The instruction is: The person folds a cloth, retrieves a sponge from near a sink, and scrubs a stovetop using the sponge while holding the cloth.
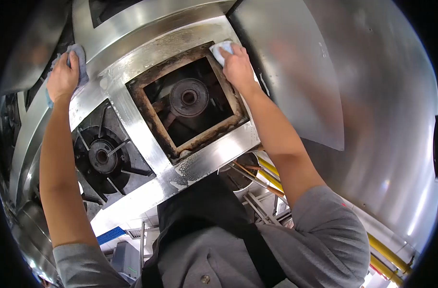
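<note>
My left hand (pixel 64 77) is closed on a grey-blue cloth (pixel 81 60), which rests on the steel stove top at the far left. On the other side, my right hand (pixel 238 69) presses a pale blue-and-white sponge (pixel 221 51) against the upper right corner of a square burner opening. That opening has a brown, scorched frame (pixel 147 113), with no grate over it. Inside it sits a round burner (pixel 189 97). Wet, soapy streaks mark the steel stove top (pixel 139 127) around the frame.
A second burner (pixel 103 156) with its metal grate lies to the left. A tall steel panel (pixel 296 72) stands close on the right. Below the front edge are yellow pipes (pixel 271 174) and a round container (pixel 236 177). A blue item (pixel 108 235) lies lower left.
</note>
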Available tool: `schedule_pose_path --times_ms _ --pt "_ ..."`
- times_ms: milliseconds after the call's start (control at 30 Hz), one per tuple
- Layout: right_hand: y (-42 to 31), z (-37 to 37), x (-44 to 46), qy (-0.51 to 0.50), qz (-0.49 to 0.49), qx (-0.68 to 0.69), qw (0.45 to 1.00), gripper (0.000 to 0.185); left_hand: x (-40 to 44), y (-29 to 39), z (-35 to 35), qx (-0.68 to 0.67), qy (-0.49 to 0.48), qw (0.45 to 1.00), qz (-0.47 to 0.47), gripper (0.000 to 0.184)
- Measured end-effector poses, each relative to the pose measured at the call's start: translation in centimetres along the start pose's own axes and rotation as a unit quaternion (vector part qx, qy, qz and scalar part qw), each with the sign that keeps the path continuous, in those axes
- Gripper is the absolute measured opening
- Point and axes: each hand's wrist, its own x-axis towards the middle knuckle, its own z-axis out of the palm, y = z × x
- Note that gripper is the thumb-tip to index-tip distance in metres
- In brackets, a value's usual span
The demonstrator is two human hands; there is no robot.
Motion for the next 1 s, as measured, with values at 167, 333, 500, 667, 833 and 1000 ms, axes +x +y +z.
schedule_pose_path --times_ms 167,333,500,667,833,1000 --pt "0.1 -2.4 -10.4 -0.04 0.036 0.01 0.999 0.061 0.2 -0.2 0.5 0.0 0.002 1.0 -0.004 0.052" --pt "0.2 -0.6 -5.5 0.006 0.022 0.019 1.0 0.053 0.0 -0.1 0.4 -0.002 0.03 1.0 -0.002 0.053" --pt "0.1 -0.5 -3.6 -0.012 0.016 0.008 1.0 0.056 0.0 0.0 0.2 -0.006 0.015 1.0 0.004 0.054" --pt "0.3 -1.9 -9.8 -0.027 0.029 0.016 0.999 0.054 0.1 0.1 0.0 -0.009 0.007 1.0 -0.007 0.054" --pt "0.2 0.2 -0.7 0.023 -0.025 -0.01 0.999 0.051 -0.2 -0.2 0.1 -0.001 -0.002 1.0 -0.015 0.055" --pt "0.4 -1.1 -8.1 0.014 0.019 0.011 1.0 0.055 0.3 -0.3 0.4 0.009 -0.009 1.0 -0.008 0.057"
